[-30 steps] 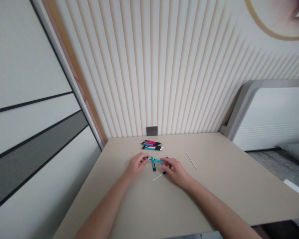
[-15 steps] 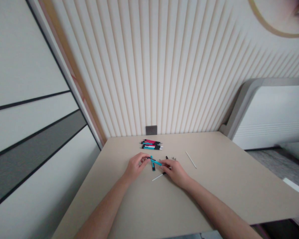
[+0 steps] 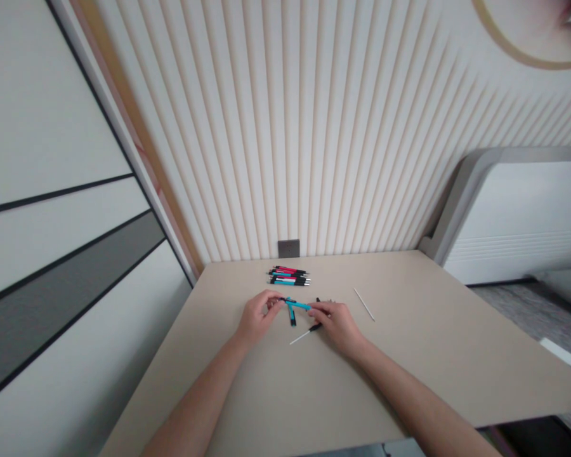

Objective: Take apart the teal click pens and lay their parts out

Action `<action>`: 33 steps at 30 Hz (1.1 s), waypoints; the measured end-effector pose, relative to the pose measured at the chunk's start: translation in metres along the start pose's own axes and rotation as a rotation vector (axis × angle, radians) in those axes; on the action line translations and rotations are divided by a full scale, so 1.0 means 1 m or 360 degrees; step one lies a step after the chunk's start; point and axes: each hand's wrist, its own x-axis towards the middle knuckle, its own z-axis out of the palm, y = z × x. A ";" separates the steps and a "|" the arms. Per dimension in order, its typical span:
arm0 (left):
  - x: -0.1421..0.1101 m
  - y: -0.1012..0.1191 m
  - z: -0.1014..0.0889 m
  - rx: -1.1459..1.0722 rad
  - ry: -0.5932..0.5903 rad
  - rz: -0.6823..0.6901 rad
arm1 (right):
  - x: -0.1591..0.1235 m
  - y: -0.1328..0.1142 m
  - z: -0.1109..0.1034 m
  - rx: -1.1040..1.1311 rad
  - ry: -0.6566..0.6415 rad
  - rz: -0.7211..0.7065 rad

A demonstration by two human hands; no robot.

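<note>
My left hand (image 3: pixel 258 319) is pinching one end of a teal pen (image 3: pixel 299 305) in a narrow grip, and my right hand (image 3: pixel 337 328) is closing just as narrowly on the other end, so the barrel is bridging the gap between them, over the middle of the desk (image 3: pixel 247 393) and somewhat toward its far edge. Just below it, a second teal pen (image 3: pixel 292 317) is lying close to my fingers, and a thin white rod with a black end (image 3: pixel 304 334) is running in under my right hand.

The likeliest trouble, as I judge it, is the smooth barrel slipping: if I am pulling or twisting unevenly, the pen could jerk free and knock the loose pieces — or send the small bits (image 3: pixel 330 301) by my right hand skidding, though they are too small for me to identify. A hard jolt could also reach the bundle of pens (image 3: pixel 288 276) near the far edge.

My forearms are angling inward from the near edge, with both wrists low over the desk.
</note>
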 end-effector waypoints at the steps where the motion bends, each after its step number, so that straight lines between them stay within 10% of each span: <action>1: 0.000 -0.001 0.000 -0.0004 0.0030 -0.0021 | 0.000 0.001 0.000 0.0003 -0.0001 0.0008; 11: 0.006 -0.010 -0.014 0.0254 0.0438 -0.0147 | -0.002 -0.001 -0.005 -0.0186 0.0023 -0.0241; 18: 0.004 -0.017 -0.016 0.0633 0.0383 -0.0030 | 0.008 -0.003 -0.001 -0.0456 -0.0160 -0.0440; 33: 0.001 -0.031 -0.015 0.0622 0.0387 -0.0152 | 0.055 -0.054 0.065 -0.1410 -0.0409 -0.0278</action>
